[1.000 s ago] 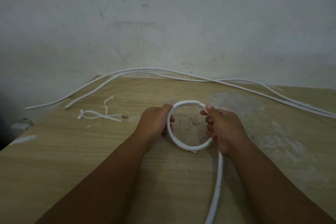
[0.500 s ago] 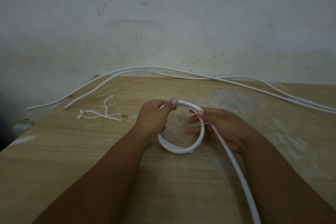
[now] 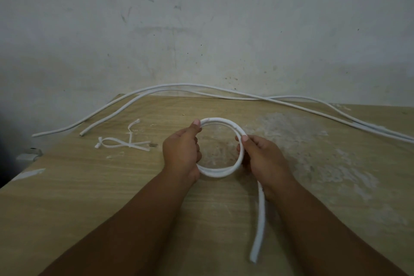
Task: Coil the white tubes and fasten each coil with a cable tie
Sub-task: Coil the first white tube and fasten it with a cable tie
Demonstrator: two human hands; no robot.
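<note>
A white tube is wound into a round coil of about two turns above the middle of the wooden table. My left hand grips the coil's left side, thumb on its top. My right hand pinches the right side. The tube's loose tail hangs from under my right hand toward me, its cut end low in the view. Several white cable ties lie to the left of my hands.
Two more long white tubes lie uncoiled along the table's far edge against the grey wall, their ends sticking past the left edge and running off to the right. A pale worn patch marks the table on the right.
My right hand has laid another turn onto the coil and come back to its right side. The tail has swung from the right to hang near the middle and looks shorter.
</note>
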